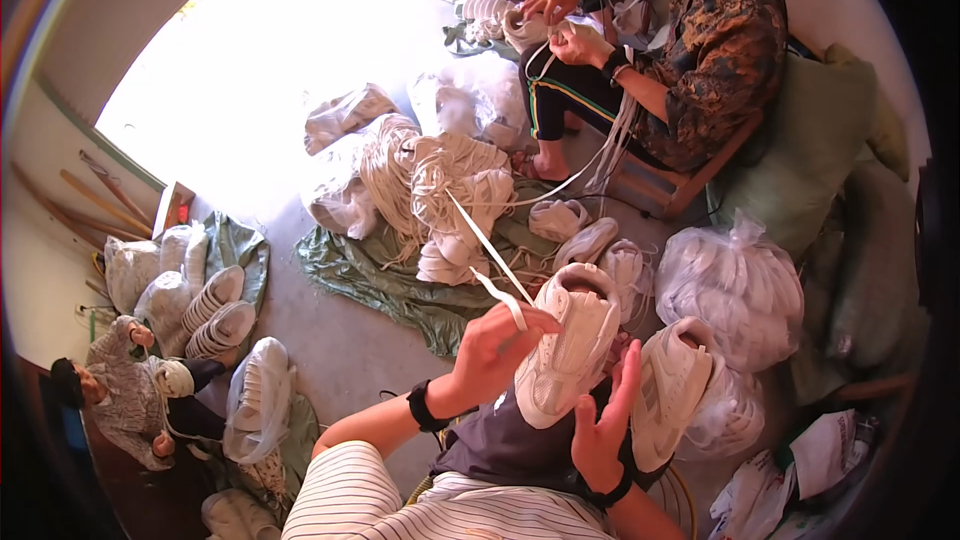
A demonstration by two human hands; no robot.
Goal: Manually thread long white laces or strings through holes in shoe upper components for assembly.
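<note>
A cream sneaker [570, 340] rests toe toward me above the dark cloth [500, 440] over my lap. My left hand [497, 352] is closed in a pinch on a white shoelace [492, 248], close to the shoe's left side. One end of the lace curls up over my fingers, while another length runs off toward the far pile. Beside the toe on the right, my right hand [600, 440] has its fingers stretched and spread apart. A second cream sneaker [672, 390] sits just right of that hand.
Ahead lies a heap of loose laces [435, 175] on green sheeting [360, 275], with several shoes around it. Bagged shoes [735, 285] stand at right. A co-worker [720, 60] sits far right handling laces; another person [125, 380] sits at left near stacked shoes [215, 315].
</note>
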